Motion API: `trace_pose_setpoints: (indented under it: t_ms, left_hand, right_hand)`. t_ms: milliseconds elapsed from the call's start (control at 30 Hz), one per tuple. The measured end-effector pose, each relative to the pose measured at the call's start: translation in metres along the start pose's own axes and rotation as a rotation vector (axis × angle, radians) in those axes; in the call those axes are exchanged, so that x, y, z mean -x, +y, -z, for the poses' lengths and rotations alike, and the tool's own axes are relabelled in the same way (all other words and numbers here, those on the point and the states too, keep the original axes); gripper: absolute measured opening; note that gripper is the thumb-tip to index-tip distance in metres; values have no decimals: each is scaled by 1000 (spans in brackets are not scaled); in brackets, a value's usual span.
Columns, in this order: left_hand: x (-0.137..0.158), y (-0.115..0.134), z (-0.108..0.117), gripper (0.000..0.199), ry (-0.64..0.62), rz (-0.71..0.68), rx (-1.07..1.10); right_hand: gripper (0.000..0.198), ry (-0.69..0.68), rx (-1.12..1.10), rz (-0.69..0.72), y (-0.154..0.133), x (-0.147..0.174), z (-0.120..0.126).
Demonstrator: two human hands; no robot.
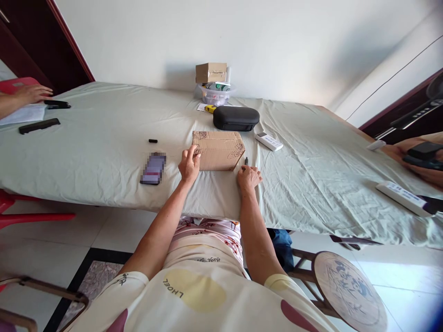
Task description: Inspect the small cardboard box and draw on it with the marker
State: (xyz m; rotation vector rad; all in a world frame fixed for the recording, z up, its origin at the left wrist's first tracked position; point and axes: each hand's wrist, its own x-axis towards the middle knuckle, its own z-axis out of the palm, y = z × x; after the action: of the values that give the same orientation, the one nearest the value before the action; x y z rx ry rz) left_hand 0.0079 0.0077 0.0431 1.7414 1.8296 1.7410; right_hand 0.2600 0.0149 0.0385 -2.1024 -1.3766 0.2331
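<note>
A brown cardboard box (pixel 218 152) with dark scribbled drawings near its corners lies on the cloth in front of me. My left hand (pixel 189 163) holds the box by its left side, thumb and fingers against the cardboard. Just off the box's right end, my right hand (pixel 249 177) is closed round a dark marker (pixel 246 161), its tip pointing away from me. The rest of the marker is hidden in the fingers. A small black cap (pixel 152 141) lies to the left of the box, beyond a phone (pixel 153 168) with a blurred screen.
Behind the box sit a black hard case (pixel 236 118), a yellow tool (pixel 210 109) and a plastic tub (pixel 215 96) topped by a smaller carton (pixel 211 72). A white device (pixel 269 141) lies to the right. Other people's hands (pixel 32 93) appear at both table ends.
</note>
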Motion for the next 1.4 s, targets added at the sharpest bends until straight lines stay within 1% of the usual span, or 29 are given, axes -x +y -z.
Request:
trace_pose_setpoints:
  t_ms: [67,200,267,333,400,467,500,567,633,700,833,900,967,1033,1100,1167,1267,1300,1333,1400]
  left_hand:
    - [0,1,0,37,5,2,-14]
    - [3,1,2,39,-25,-29,-11]
    - [5,0,2,40,-32,-46,8]
    - [5,-1,3,40,-30,-52,26]
    - [4,-2,2,39,-24,-54,38]
    - [3,-2,2,38,-20,-54,42]
    - [2,-1,2,37,-19,-51,40]
    - [0,0,2,35,-13,-43,32]
    - [-1,1,2,34,-8,-39,25]
    - [0,2,1,33,-9,-37,25]
    - [3,1,1,39,-34,-13,38]
    - [5,-1,2,45,-51,-10,51]
    - [6,-4,3,52,-73,-26,68]
    - [7,-6,3,58,-94,-46,83]
    - [7,-8,2,62,-105,-45,91]
    - [7,-9,1,64,-105,-32,97]
    - [6,-11,-2,66,-97,-37,104]
    - [6,-12,-2,66,-95,-47,106]
    - [6,-13,-2,66,-97,-57,106]
    - [7,-15,-2,67,-109,-68,108]
  right_hand:
    - [45,3,15,-18,-2,2,1]
    - [52,23,26,-81,-5,7,3]
    - [49,43,1,-99,-5,6,3]
    - [42,88,-63,-116,-5,4,3]
    - [35,165,-181,-129,-3,0,1]
    - [29,265,-320,-92,-2,-4,0]
    - [29,322,-376,-47,-2,-5,-1]
    - [32,440,-435,89,-3,-4,-4]
    - [37,529,-427,268,-7,1,-8]
    - [39,570,-382,475,-15,12,-14]
    - [27,557,-284,939,-37,45,-26]
    - [23,493,-247,1158,-45,60,-31]
    - [22,384,-217,1305,-48,72,-33]
    - [24,281,-185,1365,-49,78,-34]
    - [26,237,-163,1358,-49,78,-33]
    - [27,281,-176,1325,-49,77,-33]
    - [28,402,-213,1289,-51,75,-32]
    - [28,411,-208,1284,-51,75,-32]
    - [28,395,-193,1281,-52,75,-32]
    - [28,317,-156,1283,-53,76,-33]
